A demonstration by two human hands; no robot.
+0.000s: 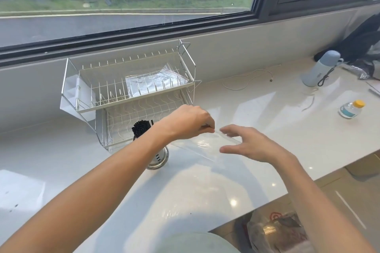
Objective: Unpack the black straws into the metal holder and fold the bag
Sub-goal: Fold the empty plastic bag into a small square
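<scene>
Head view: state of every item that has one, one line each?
Black straws: standing bunched in the holder.
Round metal holder: upright on the counter, behind the left forearm.
Clear plastic bag: empty, flat, not yet folded.
Left hand: grip pinched on the bag's far edge.
Right hand: open, fingers spread over the bag.
Yellow-capped clear bottle: capped, upright.
Grey flask: closed, upright.

The pale glossy bench runs under the window. On it stand a wire dish rack, a metal holder of black straws just before the rack, a grey flask, a yellow-capped bottle and a white cable.
</scene>
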